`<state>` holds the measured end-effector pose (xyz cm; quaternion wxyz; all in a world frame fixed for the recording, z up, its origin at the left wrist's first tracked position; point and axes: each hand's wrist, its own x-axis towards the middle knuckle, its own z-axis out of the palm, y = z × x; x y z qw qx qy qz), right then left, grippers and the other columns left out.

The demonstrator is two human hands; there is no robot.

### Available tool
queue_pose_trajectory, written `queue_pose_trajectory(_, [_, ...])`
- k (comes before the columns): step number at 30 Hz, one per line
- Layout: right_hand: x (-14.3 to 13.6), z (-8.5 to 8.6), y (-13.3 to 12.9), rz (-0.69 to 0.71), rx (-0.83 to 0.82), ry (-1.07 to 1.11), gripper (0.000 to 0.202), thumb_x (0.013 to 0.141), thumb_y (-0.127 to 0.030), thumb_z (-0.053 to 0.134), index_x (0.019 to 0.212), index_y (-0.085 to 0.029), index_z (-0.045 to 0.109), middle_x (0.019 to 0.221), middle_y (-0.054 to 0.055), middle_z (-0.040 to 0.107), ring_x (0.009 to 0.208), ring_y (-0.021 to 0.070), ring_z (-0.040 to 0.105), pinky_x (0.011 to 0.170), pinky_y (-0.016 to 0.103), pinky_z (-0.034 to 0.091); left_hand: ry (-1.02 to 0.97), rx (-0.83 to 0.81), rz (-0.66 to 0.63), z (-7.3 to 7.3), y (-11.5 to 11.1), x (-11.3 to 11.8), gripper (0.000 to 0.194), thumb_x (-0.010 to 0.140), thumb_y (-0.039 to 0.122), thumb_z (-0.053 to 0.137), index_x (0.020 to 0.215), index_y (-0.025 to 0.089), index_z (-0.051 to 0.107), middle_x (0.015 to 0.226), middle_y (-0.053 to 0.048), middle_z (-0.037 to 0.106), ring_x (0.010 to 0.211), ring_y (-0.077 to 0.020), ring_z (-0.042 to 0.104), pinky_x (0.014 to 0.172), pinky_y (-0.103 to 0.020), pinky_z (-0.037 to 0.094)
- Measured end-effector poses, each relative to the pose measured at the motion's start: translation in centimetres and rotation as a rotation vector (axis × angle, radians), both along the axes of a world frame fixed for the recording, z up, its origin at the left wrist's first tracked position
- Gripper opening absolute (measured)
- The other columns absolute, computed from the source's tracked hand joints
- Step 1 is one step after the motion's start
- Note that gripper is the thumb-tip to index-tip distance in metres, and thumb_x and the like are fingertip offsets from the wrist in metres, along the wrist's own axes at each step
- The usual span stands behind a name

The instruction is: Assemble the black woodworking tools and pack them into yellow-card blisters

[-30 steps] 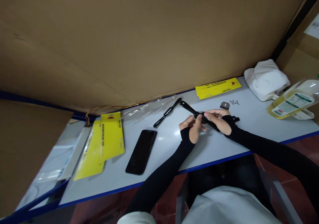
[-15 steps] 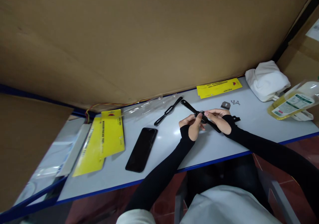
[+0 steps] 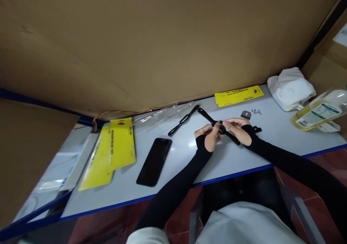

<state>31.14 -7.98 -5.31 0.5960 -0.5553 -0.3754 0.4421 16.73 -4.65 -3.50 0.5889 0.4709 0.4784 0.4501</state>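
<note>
A black two-handled tool (image 3: 206, 114) is held above the table between my two hands, its handles pointing to the upper left and lower right. My left hand (image 3: 208, 136) grips its middle with the thumb on top. My right hand (image 3: 238, 129) is closed at the middle too, fingertips meeting those of the left. Beyond the right hand lie a small metal plate (image 3: 245, 114) and some small silver screws (image 3: 256, 111). A black part (image 3: 257, 129) shows partly from behind the right wrist. Another black two-handled frame (image 3: 183, 120) lies to the left.
A black phone (image 3: 154, 162) lies left of my forearms. Yellow cards (image 3: 122, 142) are at the left, and more yellow cards (image 3: 238, 95) at the back. Clear plastic (image 3: 159, 115) lies along the back edge. A white cloth (image 3: 290, 88) and a bottle of yellow liquid (image 3: 317, 114) stand right.
</note>
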Motion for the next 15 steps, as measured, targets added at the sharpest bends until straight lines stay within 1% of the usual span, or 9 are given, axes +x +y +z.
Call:
queue_pose_trajectory(2, [0.0, 0.1, 0.0, -0.003, 0.005, -0.015, 0.051, 0.07, -0.068, 0.088, 0.086, -0.02, 0.085, 0.088, 0.008, 0.082, 0.082, 0.0231, 0.074, 0.081, 0.039, 0.059, -0.002, -0.008, 0.011, 0.1, 0.0, 0.0, 0.04, 0.071, 0.05, 0.09, 0.061, 0.016, 0.071, 0.047, 0.001, 0.058, 0.039, -0.0146, 0.059, 0.042, -0.025, 0.048])
queue_pose_trajectory(4, [-0.1, 0.2, 0.0, 0.007, 0.0, -0.027, 0.05, 0.069, -0.067, 0.089, 0.086, -0.02, 0.085, 0.089, 0.008, 0.083, 0.08, 0.0228, 0.074, 0.082, 0.039, 0.059, -0.001, -0.011, 0.025, 0.3, -0.1, 0.0, 0.041, 0.072, 0.049, 0.089, 0.058, 0.016, 0.07, 0.045, 0.001, 0.056, 0.038, -0.0142, 0.058, 0.042, -0.025, 0.047])
queue_pose_trajectory(6, [-0.1, 0.2, 0.1, 0.048, -0.011, -0.042, 0.05, 0.069, -0.067, 0.088, 0.088, -0.021, 0.086, 0.09, 0.009, 0.083, 0.08, 0.0229, 0.074, 0.082, 0.039, 0.06, 0.005, -0.009, 0.045, 0.5, -0.2, 0.0, 0.04, 0.071, 0.049, 0.088, 0.058, 0.016, 0.07, 0.045, 0.001, 0.057, 0.037, -0.0132, 0.056, 0.041, -0.025, 0.045])
queue_pose_trajectory(9, [0.7, 0.1, 0.4, 0.128, -0.005, -0.108, 0.045, 0.077, -0.063, 0.083, 0.092, -0.021, 0.086, 0.095, 0.009, 0.084, 0.087, 0.0238, 0.077, 0.084, 0.038, 0.06, 0.026, 0.007, 0.061, 0.7, -0.1, -0.2, 0.038, 0.069, 0.048, 0.088, 0.059, 0.016, 0.071, 0.044, 0.001, 0.057, 0.035, -0.0117, 0.053, 0.04, -0.023, 0.042])
queue_pose_trajectory(10, [1.5, 0.0, 0.6, 0.141, 0.002, -0.173, 0.042, 0.08, -0.061, 0.081, 0.095, -0.022, 0.087, 0.097, 0.008, 0.084, 0.089, 0.0236, 0.077, 0.083, 0.037, 0.06, 0.033, 0.014, 0.065, 0.7, 0.0, -0.3, 0.037, 0.07, 0.048, 0.087, 0.059, 0.016, 0.072, 0.045, 0.001, 0.057, 0.035, -0.0113, 0.052, 0.04, -0.023, 0.041])
queue_pose_trajectory(12, [4.1, -0.1, 0.9, 0.111, 0.015, -0.402, 0.037, 0.086, -0.057, 0.077, 0.099, -0.024, 0.086, 0.098, 0.006, 0.084, 0.086, 0.0219, 0.075, 0.077, 0.034, 0.058, 0.044, 0.012, 0.068, 0.6, 0.3, -0.5, 0.034, 0.068, 0.046, 0.086, 0.059, 0.016, 0.073, 0.048, 0.001, 0.061, 0.035, -0.0108, 0.051, 0.038, -0.023, 0.039])
queue_pose_trajectory(14, [7.7, 0.0, 1.0, 0.002, 0.013, -0.706, 0.031, 0.089, -0.053, 0.075, 0.101, -0.027, 0.086, 0.096, 0.003, 0.083, 0.079, 0.0198, 0.07, 0.072, 0.033, 0.055, 0.044, -0.002, 0.079, 0.5, 0.6, -0.8, 0.033, 0.065, 0.045, 0.086, 0.058, 0.016, 0.072, 0.05, 0.0, 0.061, 0.033, -0.0105, 0.049, 0.035, -0.024, 0.035])
queue_pose_trajectory(15, [9.6, 0.1, 1.1, -0.049, 0.004, -0.757, 0.029, 0.089, -0.049, 0.075, 0.103, -0.026, 0.086, 0.097, 0.003, 0.083, 0.078, 0.0202, 0.069, 0.074, 0.034, 0.054, 0.041, -0.009, 0.082, 0.3, 0.8, -0.8, 0.032, 0.064, 0.044, 0.086, 0.058, 0.016, 0.072, 0.049, 0.0, 0.061, 0.033, -0.0105, 0.048, 0.034, -0.024, 0.035])
